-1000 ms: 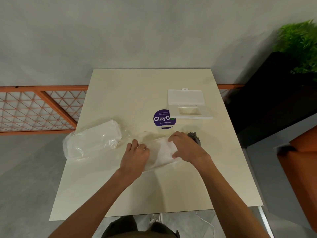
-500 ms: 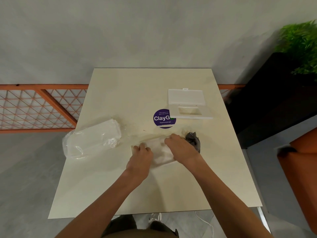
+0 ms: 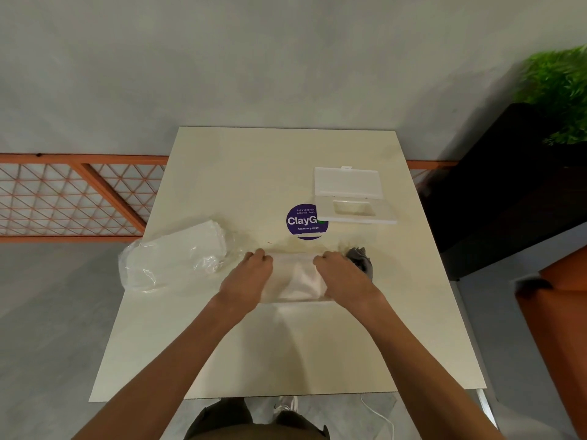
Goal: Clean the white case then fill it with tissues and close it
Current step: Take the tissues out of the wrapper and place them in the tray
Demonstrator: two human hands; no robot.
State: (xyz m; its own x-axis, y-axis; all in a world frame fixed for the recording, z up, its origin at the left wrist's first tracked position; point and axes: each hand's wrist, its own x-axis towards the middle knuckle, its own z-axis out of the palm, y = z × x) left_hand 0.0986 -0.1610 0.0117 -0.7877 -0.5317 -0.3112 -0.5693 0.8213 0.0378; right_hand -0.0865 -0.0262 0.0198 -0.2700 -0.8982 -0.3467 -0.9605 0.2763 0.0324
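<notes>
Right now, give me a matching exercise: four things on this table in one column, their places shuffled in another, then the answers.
1 tissue stack
2 grey cloth
3 plastic bag
4 white case lid

A far right, flap open
B overhanging the table left edge
C gripped between left hand and right hand
D just right of the right hand's fingers

Pairs: 1-C, 2-D, 3-B, 4-A

Both arms were extended fwd, forearms converging toward centre. L hand [image 3: 249, 276] & R hand [image 3: 341, 274] were palm-down, level w/ each other, set apart. Fingers of each hand were curled, gripping opposite ends of the tissues [image 3: 301, 281]. Wrists approx. straight.
</notes>
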